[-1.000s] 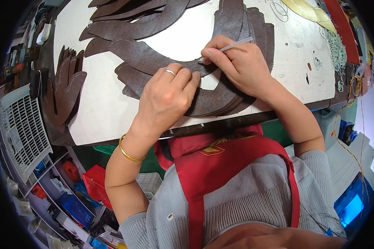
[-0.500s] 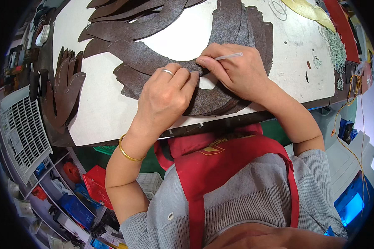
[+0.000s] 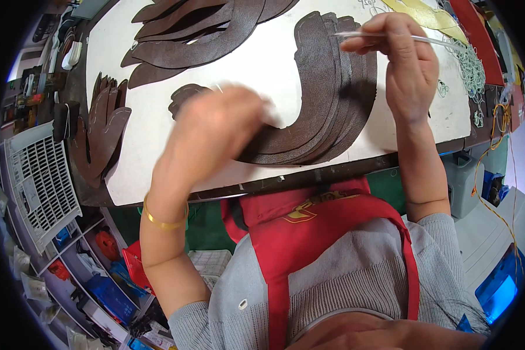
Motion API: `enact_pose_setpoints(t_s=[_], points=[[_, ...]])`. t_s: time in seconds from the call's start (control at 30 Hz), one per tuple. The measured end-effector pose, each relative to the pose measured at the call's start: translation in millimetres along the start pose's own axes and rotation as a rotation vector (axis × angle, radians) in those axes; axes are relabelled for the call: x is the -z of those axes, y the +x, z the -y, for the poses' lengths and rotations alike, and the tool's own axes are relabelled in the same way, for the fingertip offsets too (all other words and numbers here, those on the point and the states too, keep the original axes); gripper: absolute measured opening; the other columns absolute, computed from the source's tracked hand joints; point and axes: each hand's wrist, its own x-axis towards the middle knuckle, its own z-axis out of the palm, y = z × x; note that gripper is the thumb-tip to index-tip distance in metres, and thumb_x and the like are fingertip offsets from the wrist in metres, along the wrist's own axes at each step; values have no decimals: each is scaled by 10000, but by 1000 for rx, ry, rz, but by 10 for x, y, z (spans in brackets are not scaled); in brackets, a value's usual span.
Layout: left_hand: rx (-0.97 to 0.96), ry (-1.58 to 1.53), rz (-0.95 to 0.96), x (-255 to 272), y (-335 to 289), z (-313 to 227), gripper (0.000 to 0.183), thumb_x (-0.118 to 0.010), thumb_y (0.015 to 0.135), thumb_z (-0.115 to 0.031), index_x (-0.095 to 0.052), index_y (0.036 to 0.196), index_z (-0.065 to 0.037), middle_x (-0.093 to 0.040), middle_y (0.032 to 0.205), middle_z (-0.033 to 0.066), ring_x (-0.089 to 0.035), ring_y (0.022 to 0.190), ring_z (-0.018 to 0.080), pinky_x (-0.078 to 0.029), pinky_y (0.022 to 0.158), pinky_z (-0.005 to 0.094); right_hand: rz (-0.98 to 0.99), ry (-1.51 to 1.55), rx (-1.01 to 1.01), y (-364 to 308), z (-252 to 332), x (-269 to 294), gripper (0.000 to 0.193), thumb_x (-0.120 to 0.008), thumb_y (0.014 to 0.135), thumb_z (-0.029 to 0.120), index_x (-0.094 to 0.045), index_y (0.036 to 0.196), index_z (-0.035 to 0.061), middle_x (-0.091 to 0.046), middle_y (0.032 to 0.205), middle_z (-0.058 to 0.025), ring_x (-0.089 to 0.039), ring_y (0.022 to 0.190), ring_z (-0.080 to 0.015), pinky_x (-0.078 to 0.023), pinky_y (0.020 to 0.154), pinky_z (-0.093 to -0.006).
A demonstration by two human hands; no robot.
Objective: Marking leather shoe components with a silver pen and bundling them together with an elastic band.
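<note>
A stack of curved dark brown leather pieces [image 3: 324,105] lies near the table's front edge. Over its left part hovers my left hand [image 3: 219,119], smeared by motion, so its fingers and any contact with the leather cannot be made out. Raised at the stack's upper right, my right hand [image 3: 411,64] pinches a slim, pale pen refill [image 3: 429,39], its tip pointing left above the stack's upper end. Several similar leather pieces [image 3: 186,51] overlap at the far left, and a smaller group of pointed brown pieces [image 3: 102,125] sits at the table's left edge.
A white board [image 3: 137,157] covers the tabletop. Tangled pale green thread [image 3: 471,67] and a yellow piece [image 3: 426,14] lie at the far right, beside a red panel [image 3: 484,41]. A white plastic grate [image 3: 41,184] stands left of the table.
My right hand has lifted away up and right with the pen refill. My left hand has shifted left. The leather piece that reached toward the upper left from beneath them no longer shows there.
</note>
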Motion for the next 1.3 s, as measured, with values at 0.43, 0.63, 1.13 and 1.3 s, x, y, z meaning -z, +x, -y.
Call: enact_pose_setpoints(t_s=[0.43,0.63,1.13,1.3], points=[[34,422,-143,-234,204,321,257,-640,808,5,-714,1050,-44,-667,907,107,-666,825,290,-552,730,396,45,-48,-51,-39,73,-233,334,-443,1104,196,-666,1031,-42,-673,1010,-73,-721,891,-186,-538,778,-275],[1,333,-37,-493,-57,-203,262,-667,736,-46,-704,993,-18,-660,912,82,-662,847,248,-559,706,343,297,-369,-88,-80,-48,-635,345,-548,1024,261,-707,896,-18,-715,900,-75,-707,737,-269,-538,689,-353],[12,294,-126,-548,-110,-185,223,-683,712,-38,-702,933,-18,-675,879,73,-673,848,229,-561,696,327,391,-703,35,-225,-175,-777,236,-626,992,203,-717,913,0,-705,865,-77,-685,678,-276,-527,610,-341],[3,297,-154,-555,-95,-187,208,-695,709,-30,-704,916,-12,-675,867,78,-680,843,236,-564,690,332,383,-744,32,-246,-125,-787,205,-668,965,242,-710,898,52,-704,822,-92,-680,681,-299,-520,594,-362]])
